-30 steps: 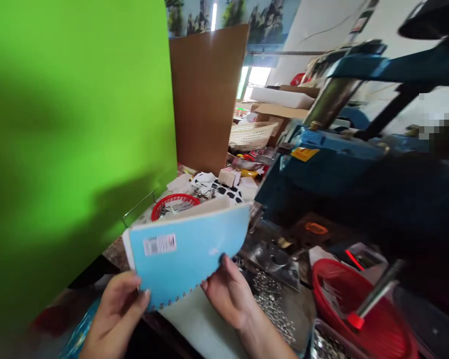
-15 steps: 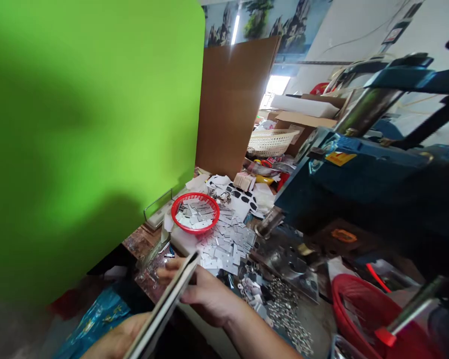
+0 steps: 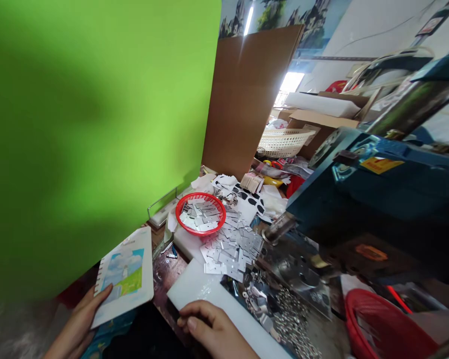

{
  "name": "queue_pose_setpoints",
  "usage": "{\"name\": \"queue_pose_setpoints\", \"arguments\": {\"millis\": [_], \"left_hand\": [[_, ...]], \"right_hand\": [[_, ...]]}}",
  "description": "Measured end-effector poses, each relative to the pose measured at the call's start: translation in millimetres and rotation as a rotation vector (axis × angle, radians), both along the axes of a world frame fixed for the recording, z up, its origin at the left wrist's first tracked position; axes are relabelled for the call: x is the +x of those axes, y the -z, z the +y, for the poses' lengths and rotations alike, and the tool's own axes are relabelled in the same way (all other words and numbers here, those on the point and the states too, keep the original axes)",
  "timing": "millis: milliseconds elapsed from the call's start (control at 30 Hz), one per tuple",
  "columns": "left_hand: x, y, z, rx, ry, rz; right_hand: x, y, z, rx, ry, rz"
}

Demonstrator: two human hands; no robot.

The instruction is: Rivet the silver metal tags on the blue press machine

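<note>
At the lower left, my left hand (image 3: pixel 83 316) grips the lower left edge of a notebook (image 3: pixel 129 279) with a picture of sky and green grass on its cover. The thumb lies on the cover. My right hand (image 3: pixel 213 326) is over the near end of a white foam block (image 3: pixel 205 289), its fingers curled; whether anything is under them is hidden. Beyond the block, a red basket (image 3: pixel 220 219) holds flat metal plates, and more metal plates (image 3: pixel 230 249) are spread beside it.
Small metal parts (image 3: pixel 292 314) lie in a heap right of the block. A large blue machine (image 3: pixel 377 184) stands at the right, above a red tub (image 3: pixel 389 324). A green panel (image 3: pixel 97 124) rises at the left, with a brown board (image 3: pixel 247 99) behind the bench.
The notebook has swung from edge-on between both hands to the left, its cover now showing. My right hand has come off it and moved down over the foam block. The view has shifted slightly.
</note>
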State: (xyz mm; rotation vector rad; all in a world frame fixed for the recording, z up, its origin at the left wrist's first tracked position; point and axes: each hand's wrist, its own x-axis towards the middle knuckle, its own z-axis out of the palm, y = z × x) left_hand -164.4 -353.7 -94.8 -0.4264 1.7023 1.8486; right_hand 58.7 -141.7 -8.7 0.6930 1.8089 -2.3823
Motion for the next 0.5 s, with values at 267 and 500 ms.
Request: {"name": "queue_pose_setpoints", "arguments": {"millis": [267, 500], "left_hand": [[-41, 12.3, 48, -0.02, -0.158, 0.261], [-72, 26.8, 87, -0.089, -0.092, 0.281]], "right_hand": [[12, -10.3, 1, -0.071, 0.052, -0.01], [32, -19.9, 8, -0.052, 0.197, -0.006]]}}
